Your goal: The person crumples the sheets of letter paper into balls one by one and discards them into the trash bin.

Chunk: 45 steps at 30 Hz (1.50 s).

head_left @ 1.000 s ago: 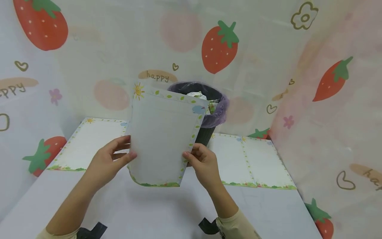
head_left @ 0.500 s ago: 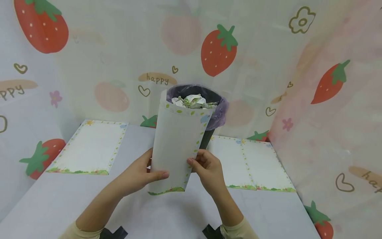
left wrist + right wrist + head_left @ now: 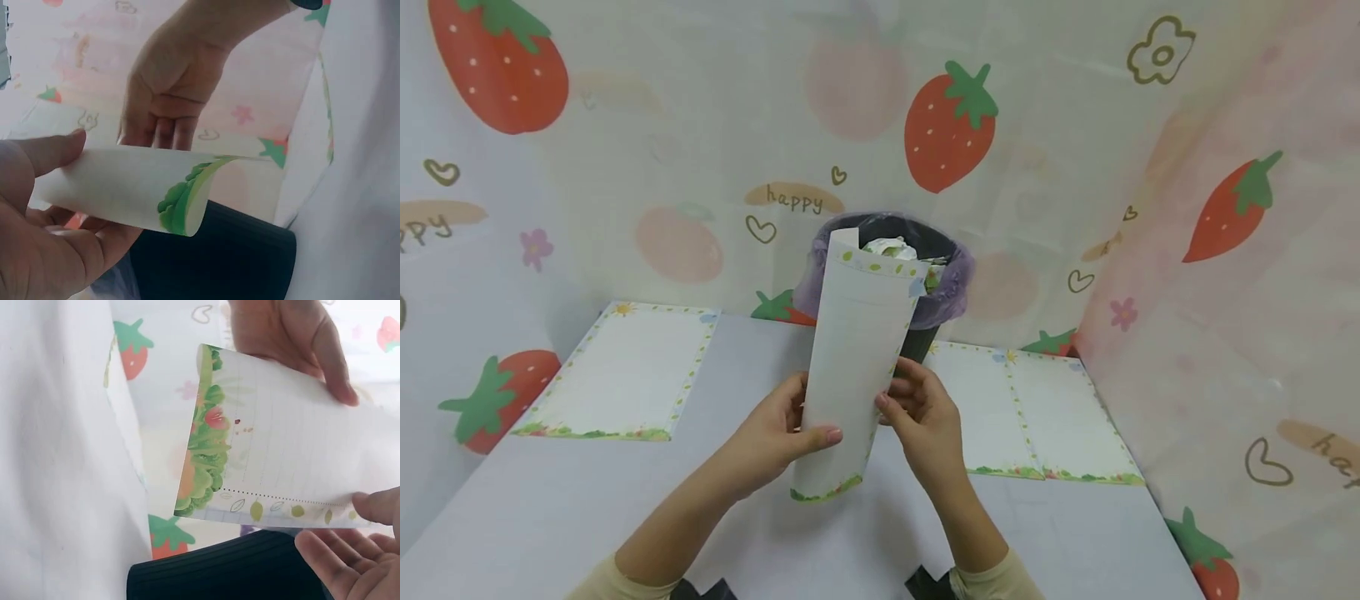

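Mid-frame, left hand [image 3: 775, 435] and right hand [image 3: 927, 414] grip the curled sheet [image 3: 859, 354] by its sides; even pressure should keep the bend straight.

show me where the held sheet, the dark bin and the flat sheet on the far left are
Held sheet [image 3: 853, 367]: head view, middle of its curved white face
Dark bin [image 3: 219, 262]: left wrist view, its side wall
Flat sheet [image 3: 617, 371]: head view, middle of its white area

Pale walls [image 3: 722, 125] with printed strawberries [image 3: 949, 137], hearts [image 3: 761, 229] and flowers [image 3: 1162, 54] back a white table [image 3: 1090, 542].
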{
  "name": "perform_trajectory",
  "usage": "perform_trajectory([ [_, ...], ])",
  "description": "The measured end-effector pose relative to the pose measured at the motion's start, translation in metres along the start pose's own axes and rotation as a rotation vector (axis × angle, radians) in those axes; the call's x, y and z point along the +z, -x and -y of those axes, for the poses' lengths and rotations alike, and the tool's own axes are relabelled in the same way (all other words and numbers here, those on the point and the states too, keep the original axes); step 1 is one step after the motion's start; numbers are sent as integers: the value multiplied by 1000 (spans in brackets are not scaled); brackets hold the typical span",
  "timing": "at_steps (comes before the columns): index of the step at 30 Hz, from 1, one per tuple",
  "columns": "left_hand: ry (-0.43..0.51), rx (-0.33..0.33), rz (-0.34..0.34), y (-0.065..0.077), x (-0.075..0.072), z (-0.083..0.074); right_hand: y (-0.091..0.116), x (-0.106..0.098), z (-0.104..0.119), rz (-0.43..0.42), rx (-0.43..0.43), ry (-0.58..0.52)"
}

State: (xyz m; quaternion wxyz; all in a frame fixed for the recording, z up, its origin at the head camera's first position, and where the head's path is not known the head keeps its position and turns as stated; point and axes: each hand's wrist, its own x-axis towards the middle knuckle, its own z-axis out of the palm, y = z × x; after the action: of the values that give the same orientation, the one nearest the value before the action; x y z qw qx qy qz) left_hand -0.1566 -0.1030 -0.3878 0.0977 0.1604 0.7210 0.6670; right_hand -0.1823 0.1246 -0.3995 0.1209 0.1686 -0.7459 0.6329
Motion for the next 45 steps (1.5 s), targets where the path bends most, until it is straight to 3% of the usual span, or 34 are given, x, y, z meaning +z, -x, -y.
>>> perform_trajectory([
  [5, -13, 16, -108, 0, 5, 1, 4, 1, 5, -2, -53, 41],
  [10, 55, 57, -177, -4, 9, 4, 5, 0, 11, 121, -83, 16],
  [14, 75, 77, -177, -5, 13, 8, 9, -1, 13, 180, -55, 28],
  [17, 56, 94, -160, -4, 17, 10, 11, -1, 13, 165, -37, 54],
  [20, -26, 126, -187, -5, 18, 12, 11, 0, 12, 137, -13, 59],
  [23, -128, 217, -239, -6, 14, 12, 9, -1, 13, 137, 16, 35],
  [25, -209, 337, -257, -6, 10, 10, 9, -1, 13, 159, 37, 17],
  [29, -426, 601, -224, -3, 2, 5, 8, -4, 15, 241, 61, 16],
  [32, -546, 686, -188, -2, -4, 1, 8, -5, 13, 308, 51, 17],
  [38, -523, 629, -140, 0, -5, 0, 8, -6, 9, 346, -93, 73],
  [42, -481, 618, -145, -1, -2, 3, 8, -6, 9, 299, -208, 121],
  [45, -437, 575, -132, 0, 0, 5, 8, -5, 10, 202, -250, 134],
])
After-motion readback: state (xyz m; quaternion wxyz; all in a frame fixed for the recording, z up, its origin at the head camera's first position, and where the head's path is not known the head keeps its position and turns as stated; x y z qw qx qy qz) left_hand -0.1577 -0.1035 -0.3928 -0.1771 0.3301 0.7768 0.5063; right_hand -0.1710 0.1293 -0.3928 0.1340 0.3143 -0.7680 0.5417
